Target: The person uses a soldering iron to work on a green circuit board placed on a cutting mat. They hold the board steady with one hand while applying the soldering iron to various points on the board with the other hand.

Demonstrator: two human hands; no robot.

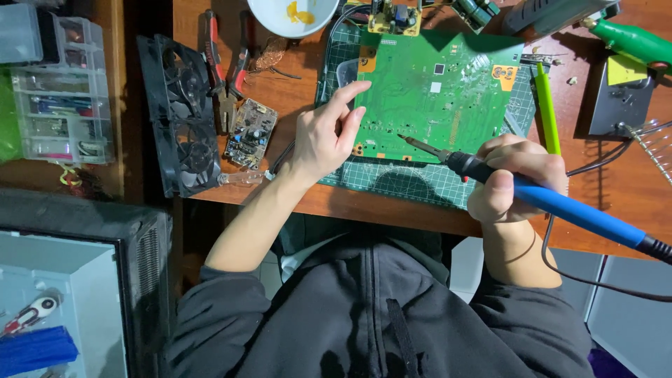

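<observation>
The wooden desk (616,196) carries everything; on it lies a green cutting mat (392,178), and on the mat a large green circuit board (434,91), flat, component side hidden, its near edge toward the person. Left of the mat a black double-fan unit (178,119) stands along the desk edge, with a small brown circuit board (250,133) just beside it and red-handled pliers (224,63) above that; a clear parts organiser (59,91) sits further left. A white bowl (290,15) lies at the top edge; a green pen-shaped tool (546,108) rests right of the big board. The right hand (514,178) grips a blue-handled soldering iron (553,203), fingers curled tight round the handle, thumb pressed along it; the iron's tip touches the large board's near edge. The left hand (329,133) rests at the board's left edge, forefinger stretched out onto the corner, thumb apart, other fingers loosely bent, holding nothing.
</observation>
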